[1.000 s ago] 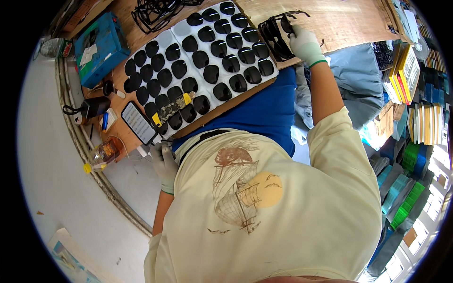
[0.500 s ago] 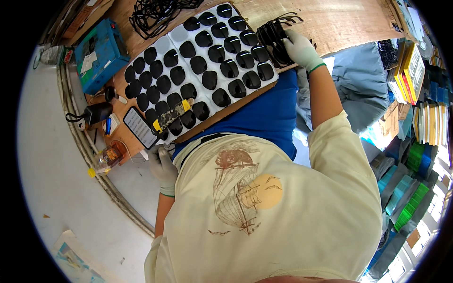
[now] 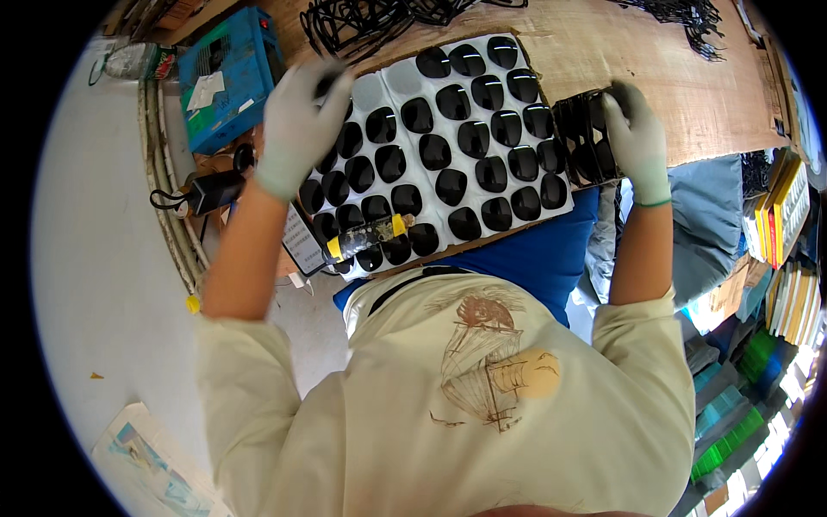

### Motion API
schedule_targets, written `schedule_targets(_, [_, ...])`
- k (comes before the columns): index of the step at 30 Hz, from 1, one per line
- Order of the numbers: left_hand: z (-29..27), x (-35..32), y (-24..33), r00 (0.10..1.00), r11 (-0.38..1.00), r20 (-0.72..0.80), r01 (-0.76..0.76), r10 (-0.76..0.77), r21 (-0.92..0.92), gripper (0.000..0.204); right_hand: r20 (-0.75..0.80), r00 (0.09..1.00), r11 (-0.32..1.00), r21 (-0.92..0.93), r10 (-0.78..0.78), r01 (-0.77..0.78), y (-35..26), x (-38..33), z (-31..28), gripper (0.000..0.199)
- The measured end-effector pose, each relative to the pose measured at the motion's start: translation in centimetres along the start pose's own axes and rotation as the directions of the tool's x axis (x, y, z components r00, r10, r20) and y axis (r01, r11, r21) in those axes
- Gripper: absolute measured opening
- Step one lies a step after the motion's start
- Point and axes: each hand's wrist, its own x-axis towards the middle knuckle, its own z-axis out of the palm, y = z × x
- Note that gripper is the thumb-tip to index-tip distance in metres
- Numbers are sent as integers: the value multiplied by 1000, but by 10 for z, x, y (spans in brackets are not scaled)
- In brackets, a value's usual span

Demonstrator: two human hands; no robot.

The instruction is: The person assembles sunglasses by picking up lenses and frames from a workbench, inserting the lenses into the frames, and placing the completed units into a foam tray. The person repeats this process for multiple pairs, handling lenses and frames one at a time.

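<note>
My left hand point(image 3: 301, 129), in a pale glove, hovers over the far left corner of a white tray point(image 3: 435, 202) carrying rows of dark sunglass lenses point(image 3: 450, 186). Motion smears its fingers; a dark patch shows between thumb and fingers, and whether it is a held lens is unclear. Beside the tray's right edge, my gloved right hand point(image 3: 636, 138) has its thumb and fingers closed around the end of a row of black glasses frames point(image 3: 587, 138). A dark tube-like object with yellow ends point(image 3: 369, 238) lies across the tray's near left lenses.
Tangled black frames point(image 3: 362, 30) lie beyond the tray, and more point(image 3: 680, 21) sit at the far right of the wooden table point(image 3: 706, 108). At left are a blue box point(image 3: 228, 77), a black device point(image 3: 211, 191) and a phone point(image 3: 301, 241). Books point(image 3: 780, 211) stand at right.
My left hand has risen from beside my lap to the tray's far left corner. My right hand stays at the black frames. The whole view has shifted, placing the tray further right.
</note>
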Motion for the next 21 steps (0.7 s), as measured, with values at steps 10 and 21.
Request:
schedule_targets(10, [63, 101, -55, 862, 977, 505, -149, 53, 153, 42, 311, 733, 754, -73, -605, 653, -157, 19, 159, 21])
schedule_targets(21, [-51, 2, 31, 932, 842, -204, 157, -299, -516, 28, 381, 899, 924, -217, -216, 315, -238, 15, 218, 38])
